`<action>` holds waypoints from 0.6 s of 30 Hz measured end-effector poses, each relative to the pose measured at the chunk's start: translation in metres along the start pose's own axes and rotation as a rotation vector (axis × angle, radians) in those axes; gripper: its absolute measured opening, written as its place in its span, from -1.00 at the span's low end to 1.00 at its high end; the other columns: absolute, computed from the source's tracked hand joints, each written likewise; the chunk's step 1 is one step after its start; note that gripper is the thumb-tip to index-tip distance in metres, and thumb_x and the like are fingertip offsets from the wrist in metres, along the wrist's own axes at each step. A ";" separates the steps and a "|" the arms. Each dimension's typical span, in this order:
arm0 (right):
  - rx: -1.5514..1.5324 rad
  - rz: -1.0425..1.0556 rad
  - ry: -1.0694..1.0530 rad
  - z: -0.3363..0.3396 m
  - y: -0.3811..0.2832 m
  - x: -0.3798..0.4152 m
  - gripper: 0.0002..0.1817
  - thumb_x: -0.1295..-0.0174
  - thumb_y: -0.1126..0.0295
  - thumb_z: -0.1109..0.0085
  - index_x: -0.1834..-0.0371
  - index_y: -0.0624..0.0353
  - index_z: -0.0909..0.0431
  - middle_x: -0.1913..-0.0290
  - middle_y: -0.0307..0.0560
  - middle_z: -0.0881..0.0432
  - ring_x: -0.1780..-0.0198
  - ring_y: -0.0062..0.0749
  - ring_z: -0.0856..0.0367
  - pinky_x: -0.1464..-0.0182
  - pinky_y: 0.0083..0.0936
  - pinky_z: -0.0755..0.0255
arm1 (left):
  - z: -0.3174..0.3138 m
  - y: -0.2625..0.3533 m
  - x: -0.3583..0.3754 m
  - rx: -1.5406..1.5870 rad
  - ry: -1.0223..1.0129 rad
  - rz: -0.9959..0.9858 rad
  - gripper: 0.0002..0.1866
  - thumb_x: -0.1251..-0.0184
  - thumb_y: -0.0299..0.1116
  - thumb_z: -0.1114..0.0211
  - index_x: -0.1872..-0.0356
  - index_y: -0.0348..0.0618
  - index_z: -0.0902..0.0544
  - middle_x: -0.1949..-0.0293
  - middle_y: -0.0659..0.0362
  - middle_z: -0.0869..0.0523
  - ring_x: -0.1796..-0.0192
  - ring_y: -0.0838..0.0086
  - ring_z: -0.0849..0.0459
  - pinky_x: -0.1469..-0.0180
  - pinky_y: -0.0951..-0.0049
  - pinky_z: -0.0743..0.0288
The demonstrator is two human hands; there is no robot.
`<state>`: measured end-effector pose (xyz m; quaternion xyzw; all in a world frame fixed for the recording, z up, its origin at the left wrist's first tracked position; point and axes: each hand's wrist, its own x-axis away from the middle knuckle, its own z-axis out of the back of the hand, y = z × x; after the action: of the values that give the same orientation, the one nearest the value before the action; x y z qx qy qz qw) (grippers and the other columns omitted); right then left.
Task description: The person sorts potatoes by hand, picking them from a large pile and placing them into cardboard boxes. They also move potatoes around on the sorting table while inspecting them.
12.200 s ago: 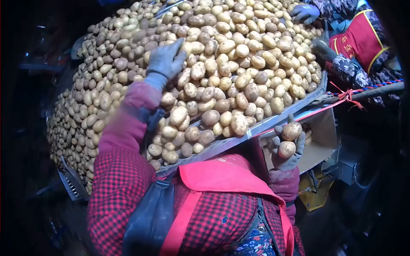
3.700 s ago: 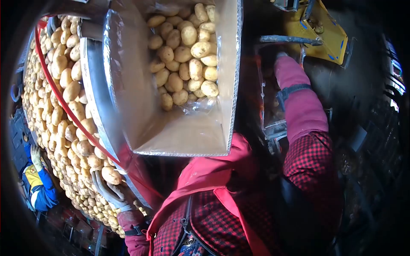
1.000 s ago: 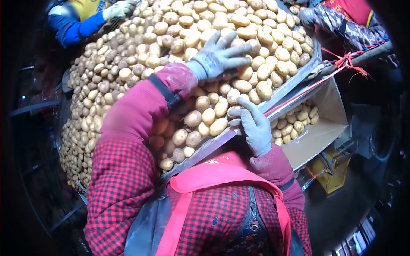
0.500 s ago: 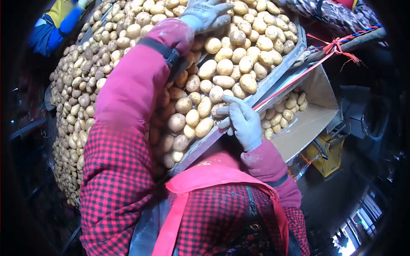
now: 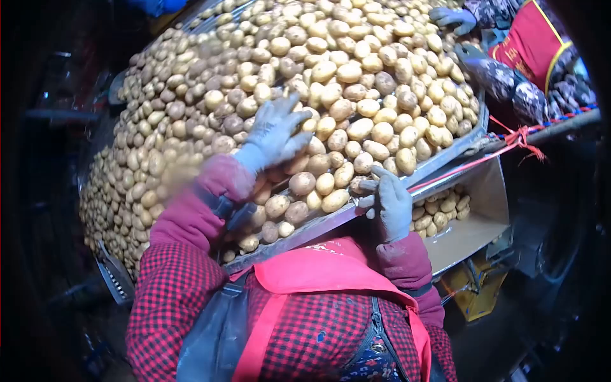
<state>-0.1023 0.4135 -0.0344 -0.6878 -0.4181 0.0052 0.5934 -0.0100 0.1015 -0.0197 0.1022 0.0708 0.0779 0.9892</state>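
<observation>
My left hand (image 5: 272, 132), in a grey work glove, reaches over the heap of potatoes (image 5: 356, 127) with its fingers spread. Its fingertips rest on or just above the potatoes; none is gripped. My right hand (image 5: 391, 205), gloved too, is at the near metal rim (image 5: 305, 235) of the potato table. Its fingers are bent but apart, beside a potato (image 5: 358, 184) at the edge, and I see nothing held in them. Potatoes of varied size, yellow to brownish, surround both hands.
Below the rim at right, a cardboard box (image 5: 474, 223) holds potatoes. Red cord (image 5: 522, 137) is tied round a bar. Across the heap at upper right, a co-worker's gloved hand (image 5: 453, 19) touches potatoes. A yellow crate (image 5: 474, 290) stands lower right.
My left hand has drawn back toward me from the far potatoes, fingers still spread. My right hand stays by the rim. The view has shifted, bringing the co-worker's gloves into sight.
</observation>
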 end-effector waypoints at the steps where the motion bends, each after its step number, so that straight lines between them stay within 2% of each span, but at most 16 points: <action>1: -0.019 -0.007 -0.004 0.002 0.001 -0.001 -0.56 -0.67 0.20 0.05 -0.41 0.25 -0.49 0.06 0.04 -0.81 0.45 -0.49 -0.76 0.56 -0.71 -0.47 | 0.005 0.008 0.009 0.001 0.021 -0.002 -0.46 -0.40 -0.02 -0.29 -0.35 0.04 -0.60 -0.47 -0.14 -0.46 -0.43 -0.16 -0.44 -0.49 -0.08 -0.27; 3: -0.036 -0.022 -0.015 0.001 0.000 -0.002 -0.56 -0.67 0.21 0.06 -0.42 0.25 -0.48 0.06 0.05 -0.81 0.45 -0.47 -0.77 0.56 -0.69 -0.48 | 0.012 0.018 0.027 0.103 0.017 0.077 -0.47 -0.35 -0.03 -0.34 -0.30 0.03 -0.64 -0.42 -0.08 -0.52 -0.44 -0.10 -0.45 -0.48 -0.11 -0.27; 9: 0.015 -0.017 -0.036 0.004 -0.004 -0.003 -0.56 -0.67 0.24 0.09 -0.43 0.26 -0.47 0.04 0.07 -0.80 0.46 -0.39 -0.78 0.55 -0.66 -0.53 | 0.043 0.021 0.092 -0.072 0.008 0.058 -0.49 -0.30 -0.06 -0.39 -0.25 0.03 -0.68 -0.43 -0.03 -0.52 -0.53 -0.10 -0.36 -0.51 -0.18 -0.21; 11: 0.016 -0.019 -0.057 0.002 -0.007 -0.004 -0.55 -0.67 0.23 0.10 -0.43 0.27 -0.47 0.05 0.07 -0.80 0.45 -0.40 -0.78 0.55 -0.67 -0.53 | 0.044 0.018 0.104 -0.078 0.042 0.144 -0.47 -0.29 -0.06 -0.38 -0.26 0.03 -0.68 -0.45 -0.01 -0.50 -0.56 -0.11 -0.33 -0.52 -0.20 -0.17; 14: 0.032 -0.025 -0.059 0.004 -0.007 -0.002 -0.54 -0.67 0.22 0.10 -0.44 0.29 -0.45 0.02 0.09 -0.80 0.42 -0.39 -0.79 0.52 -0.66 -0.54 | 0.052 0.005 0.097 -0.168 0.011 0.143 -0.47 -0.32 -0.04 -0.35 -0.28 0.02 -0.66 -0.46 -0.03 -0.50 -0.55 -0.12 -0.34 -0.51 -0.19 -0.18; 15: 0.016 -0.037 -0.065 0.002 -0.012 0.001 -0.53 -0.67 0.21 0.10 -0.45 0.29 -0.44 0.00 0.10 -0.79 0.36 -0.39 -0.80 0.46 -0.65 -0.57 | 0.053 -0.002 0.091 -0.215 -0.002 0.134 -0.46 -0.34 -0.03 -0.34 -0.30 0.02 -0.65 -0.44 -0.04 -0.50 -0.54 -0.12 -0.34 -0.50 -0.18 -0.19; 16: -0.001 -0.049 -0.073 0.000 -0.014 0.003 -0.53 -0.67 0.21 0.10 -0.45 0.30 -0.43 -0.02 0.11 -0.78 0.30 -0.40 -0.81 0.39 -0.64 -0.59 | 0.053 -0.011 0.083 -0.153 0.020 0.162 -0.43 -0.35 0.00 -0.33 -0.31 -0.02 -0.63 -0.41 -0.05 -0.53 -0.47 -0.07 -0.42 -0.47 -0.10 -0.25; 18: -0.050 -0.009 -0.092 -0.004 -0.013 0.004 -0.52 -0.68 0.20 0.09 -0.46 0.30 -0.42 -0.05 0.12 -0.77 0.24 -0.41 -0.80 0.31 -0.63 -0.60 | 0.059 -0.019 0.062 -0.100 0.033 0.147 -0.42 -0.35 0.00 -0.33 -0.32 -0.04 -0.62 -0.38 -0.05 -0.55 -0.42 -0.04 -0.46 -0.45 -0.06 -0.26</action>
<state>-0.1045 0.4118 -0.0207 -0.6996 -0.4482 0.0237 0.5560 0.0621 0.0821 0.0254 0.0563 0.0755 0.1555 0.9833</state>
